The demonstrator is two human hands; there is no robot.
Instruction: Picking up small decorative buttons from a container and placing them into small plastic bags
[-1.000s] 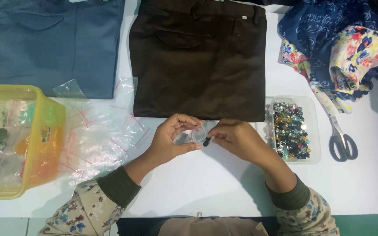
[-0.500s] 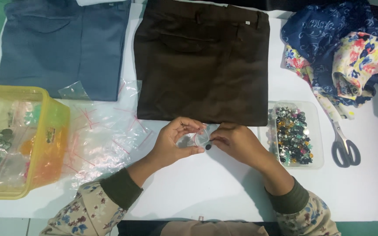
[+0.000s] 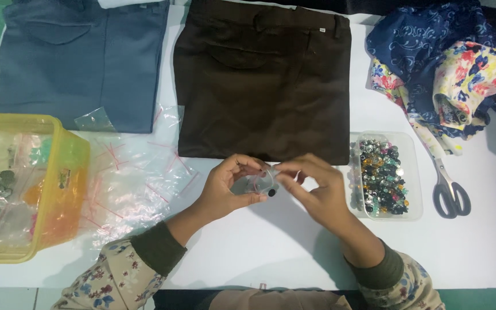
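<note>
Small clear plastic zip bag [image 3: 255, 185] with a dark round button [image 3: 271, 193] at its lower edge, pinched between left hand [image 3: 225, 186] and right hand [image 3: 314, 192], held above the middle of the white counter [image 3: 271, 252]. Just beyond: folded dark brown trousers [image 3: 262, 80]. Toward the right edge: clear tray of mixed buttons [image 3: 383, 175], grey scissors [image 3: 449, 192].
</note>
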